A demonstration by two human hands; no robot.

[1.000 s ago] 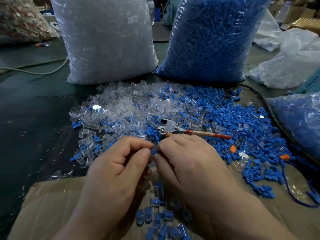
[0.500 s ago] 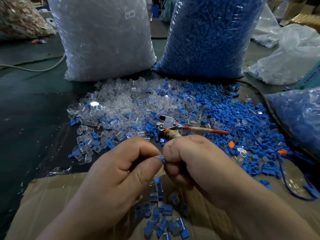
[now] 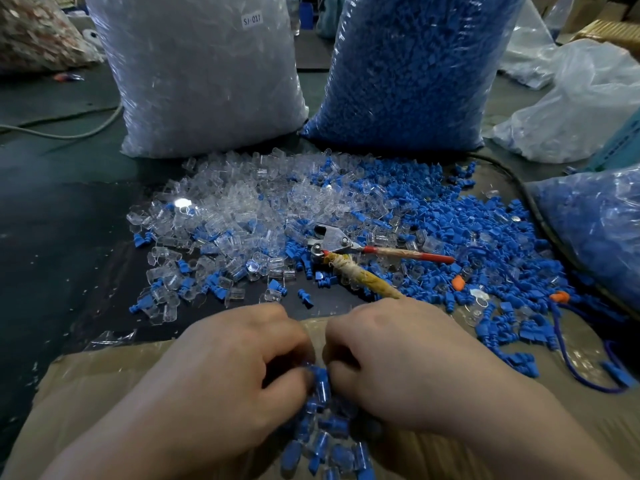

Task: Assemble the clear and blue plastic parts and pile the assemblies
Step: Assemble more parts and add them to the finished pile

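Observation:
My left hand [image 3: 221,372] and my right hand [image 3: 394,362] meet low over the brown cardboard [image 3: 104,386], fingers curled inward. Between their fingertips they pinch one clear-and-blue assembly [image 3: 320,384], just above the pile of finished assemblies [image 3: 329,441] near the bottom edge. Beyond the hands lie loose clear caps [image 3: 235,209] on the left and loose blue plugs [image 3: 450,216] on the right, mixed where they meet. My fingertips are hidden under my knuckles.
Pliers with a red handle and a taped handle [image 3: 346,251] lie among the parts. A big bag of clear parts [image 3: 201,74] and a bag of blue parts [image 3: 408,71] stand behind. Another blue-filled bag [image 3: 595,230] sits at the right, with a blue cord [image 3: 571,358] nearby.
Both hands have dropped toward me from chest height down to the pile of assemblies, still together around the small part.

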